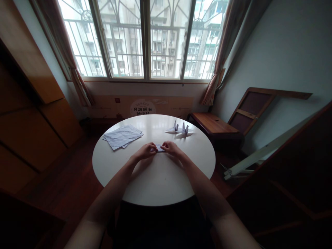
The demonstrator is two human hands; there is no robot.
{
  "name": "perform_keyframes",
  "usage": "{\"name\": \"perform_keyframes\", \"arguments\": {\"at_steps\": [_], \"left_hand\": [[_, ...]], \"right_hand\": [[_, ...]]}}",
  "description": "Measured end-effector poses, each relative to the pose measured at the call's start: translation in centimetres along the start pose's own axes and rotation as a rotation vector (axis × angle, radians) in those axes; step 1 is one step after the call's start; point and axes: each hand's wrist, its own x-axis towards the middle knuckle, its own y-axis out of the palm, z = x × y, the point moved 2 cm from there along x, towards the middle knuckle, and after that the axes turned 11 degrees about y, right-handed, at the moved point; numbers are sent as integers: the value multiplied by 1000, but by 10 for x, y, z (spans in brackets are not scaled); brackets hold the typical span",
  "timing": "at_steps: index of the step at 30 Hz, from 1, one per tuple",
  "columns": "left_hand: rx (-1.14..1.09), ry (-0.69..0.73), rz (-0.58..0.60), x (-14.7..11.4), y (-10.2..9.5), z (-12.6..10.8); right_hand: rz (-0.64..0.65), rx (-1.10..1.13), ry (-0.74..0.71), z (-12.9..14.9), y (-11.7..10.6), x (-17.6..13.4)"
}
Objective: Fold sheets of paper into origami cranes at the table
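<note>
Both my hands meet over the middle of a round white table (158, 180). Between them is a small folded piece of pale paper (159, 148), low over the tabletop. My left hand (148, 150) pinches its left end with curled fingers. At the other end, my right hand (169, 147) grips the paper between thumb and fingers. The fingers cover much of it, so its exact folded shape is hard to make out. Beyond my right hand stand two folded paper cranes (185, 128), side by side. A loose stack of creased paper sheets (123, 135) lies past my left hand.
A low wooden bench (214, 122) stands right of the table, with a wooden framed panel (250, 107) leaning on the wall behind it. Wooden cabinets (59, 128) line the left side. A printed cardboard panel (109, 103) sits below the barred window.
</note>
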Motion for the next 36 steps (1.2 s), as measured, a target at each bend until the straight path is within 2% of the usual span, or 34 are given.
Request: {"name": "perform_keyframes", "arguments": {"at_steps": [6,15,36], "left_hand": [[-3,0,11,1,-1,-1],[4,13,6,2,2,2],[1,4,3,1,2,5]], "right_hand": [[-136,-59,22,-4,0,5],[-57,-98,33,-2,1,1],[-23,-81,-8,-4,0,0]]}}
